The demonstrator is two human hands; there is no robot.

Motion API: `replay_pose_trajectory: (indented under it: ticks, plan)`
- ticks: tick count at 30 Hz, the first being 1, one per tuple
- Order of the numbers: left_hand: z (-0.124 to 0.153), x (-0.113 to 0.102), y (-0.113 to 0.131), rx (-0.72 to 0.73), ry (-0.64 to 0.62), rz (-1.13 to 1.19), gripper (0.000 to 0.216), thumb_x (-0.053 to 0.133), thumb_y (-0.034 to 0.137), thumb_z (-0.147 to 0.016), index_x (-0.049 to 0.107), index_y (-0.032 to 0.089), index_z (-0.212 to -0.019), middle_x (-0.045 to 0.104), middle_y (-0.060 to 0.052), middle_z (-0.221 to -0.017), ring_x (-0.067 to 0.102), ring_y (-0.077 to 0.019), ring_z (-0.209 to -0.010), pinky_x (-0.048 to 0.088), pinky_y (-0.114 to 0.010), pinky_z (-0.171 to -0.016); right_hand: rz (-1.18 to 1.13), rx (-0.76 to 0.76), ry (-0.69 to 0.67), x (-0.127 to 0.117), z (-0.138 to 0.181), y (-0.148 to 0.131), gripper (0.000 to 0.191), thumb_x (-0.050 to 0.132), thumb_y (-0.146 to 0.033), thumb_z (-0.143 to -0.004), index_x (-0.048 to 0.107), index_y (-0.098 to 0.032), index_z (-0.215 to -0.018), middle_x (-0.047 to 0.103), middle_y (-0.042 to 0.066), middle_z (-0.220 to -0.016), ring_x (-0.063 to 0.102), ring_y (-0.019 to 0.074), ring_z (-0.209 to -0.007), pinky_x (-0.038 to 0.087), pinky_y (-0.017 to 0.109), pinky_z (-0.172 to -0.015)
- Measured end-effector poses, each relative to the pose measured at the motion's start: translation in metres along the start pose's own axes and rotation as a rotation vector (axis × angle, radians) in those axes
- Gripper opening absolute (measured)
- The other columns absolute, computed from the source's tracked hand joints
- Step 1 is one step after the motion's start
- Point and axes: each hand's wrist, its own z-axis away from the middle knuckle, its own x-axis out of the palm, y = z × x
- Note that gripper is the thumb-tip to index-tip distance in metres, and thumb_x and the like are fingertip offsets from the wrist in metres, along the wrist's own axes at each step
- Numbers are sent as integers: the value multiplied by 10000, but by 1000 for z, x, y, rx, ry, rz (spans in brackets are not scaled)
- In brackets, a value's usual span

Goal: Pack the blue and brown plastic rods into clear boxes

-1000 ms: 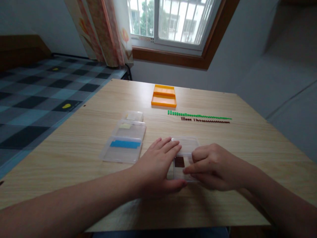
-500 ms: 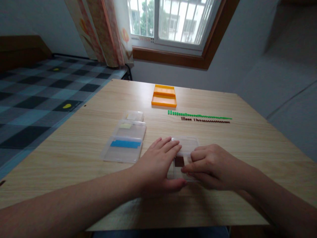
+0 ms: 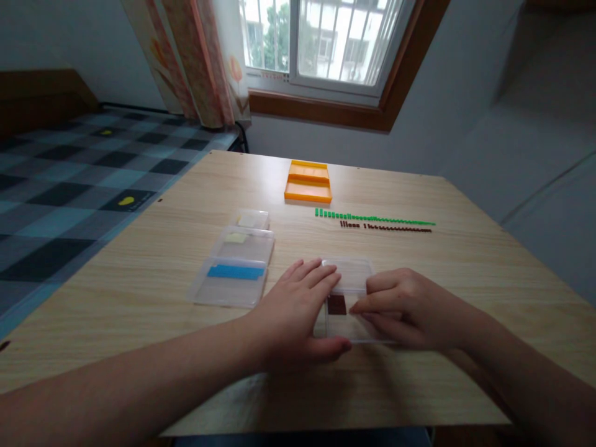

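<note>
Brown block (image 3: 337, 305) could skew if the right grip (image 3: 404, 307), its hold unclear, bumps it beside the splayed, unclenched left grip (image 3: 297, 310).

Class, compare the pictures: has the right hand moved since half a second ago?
Yes: the right hand has shifted slightly rightward, away from the brown block.

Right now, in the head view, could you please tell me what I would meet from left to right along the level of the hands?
Checked bed cover → blue pieces in a clear case → left hand → dark brown pieces → right hand.
</note>
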Motion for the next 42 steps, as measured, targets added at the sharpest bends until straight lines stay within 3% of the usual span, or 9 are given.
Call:
replay_pose_trajectory:
  ticks: [9, 25, 27, 30, 32, 34, 38, 42]
  plan:
    - [0, 0, -1, 19, 24, 31, 930, 738, 627, -814, 440, 137, -1546, 368, -172, -1653, 265, -374, -1560, 189, -568, -1275, 94, 41, -23, 6, -2, -2, 296, 471, -201, -996, 719, -163, -839, 561, 14, -708, 449, 123, -591, 306, 287, -583]
    - [0, -1, -1, 5, 21, 24, 930, 757, 602, -801, 448, 137, -1545, 371, -171, -1651, 268, -386, -1557, 195, -580, -1272, 131, 54, 3, 9, -6, -2, 266, 485, -178, -976, 692, -168, -809, 565, 4, -699, 445, 113, -580, 317, 278, -581]
    - [0, -1, -1, 6, 23, 37, 934, 764, 599, -796, 452, 132, -1542, 372, -177, -1649, 267, -391, -1556, 194, -586, -1271, 110, 4, 61, 9, -4, -2, 247, 499, -171, -976, 710, -169, -849, 561, -1, -683, 463, 113, -567, 327, 272, -563]
    - [0, -1, 0, -8, 6, 29, 948, 762, 603, -794, 442, 129, -1550, 362, -176, -1655, 261, -391, -1558, 185, -582, -1274, 108, -91, 367, 4, -2, 4, 195, 535, -151, -958, 726, -168, -925, 581, 4, -678, 501, 120, -566, 354, 269, -545]
    - [0, -2, 0, -9, 13, 32, 938, 756, 611, -791, 447, 147, -1546, 371, -169, -1653, 270, -392, -1554, 186, -586, -1272, 167, -63, 601, 0, -3, 12, 175, 558, -143, -946, 727, -183, -928, 609, 17, -692, 534, 139, -595, 398, 283, -564]
    - [0, -2, 0, -5, 28, 42, 919, 752, 612, -793, 458, 161, -1537, 386, -163, -1647, 280, -394, -1551, 192, -592, -1269, 246, 33, 719, -6, -6, 26, 178, 571, -159, -947, 739, -209, -922, 648, 33, -731, 581, 170, -660, 459, 317, -624]
    - [0, -2, -1, 4, 39, 47, 903, 750, 607, -799, 468, 159, -1530, 396, -166, -1641, 284, -397, -1549, 198, -595, -1268, 398, 177, 689, -12, -19, 65, 211, 597, -208, -944, 795, -220, -1018, 712, 89, -922, 643, 252, -918, 527, 435, -845]
    - [1, -2, 0, -15, 18, 31, 924, 755, 599, -798, 453, 143, -1543, 377, -165, -1651, 269, -388, -1556, 185, -580, -1275, 494, 222, 603, -8, -34, 94, 259, 605, -197, -924, 812, -224, -1077, 656, 141, -1304, 550, 333, -1276, 455, 568, -1076]
